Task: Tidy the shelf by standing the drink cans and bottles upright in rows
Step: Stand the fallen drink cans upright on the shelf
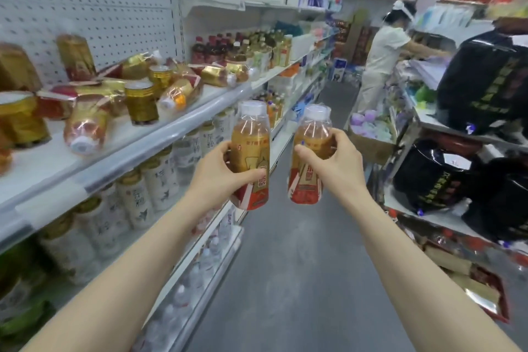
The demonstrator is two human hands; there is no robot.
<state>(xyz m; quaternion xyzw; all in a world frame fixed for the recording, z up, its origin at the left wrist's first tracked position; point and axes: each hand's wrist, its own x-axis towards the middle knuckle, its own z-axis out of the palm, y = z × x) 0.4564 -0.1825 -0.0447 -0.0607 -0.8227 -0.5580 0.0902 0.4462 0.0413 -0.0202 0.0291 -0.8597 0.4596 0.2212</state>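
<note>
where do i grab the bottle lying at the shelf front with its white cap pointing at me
Probably grip the lying bottle round its wide middle, from above. It lies on its side, white cap facing out, and a gold can stands beside it, so coming in sideways looks cramped.

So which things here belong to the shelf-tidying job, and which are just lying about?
Job: left hand gripping the left bottle; right hand gripping the right bottle; toppled bottles; gold cans; shelf.
Not the job: white bottles below; black bags; person in white.
</note>
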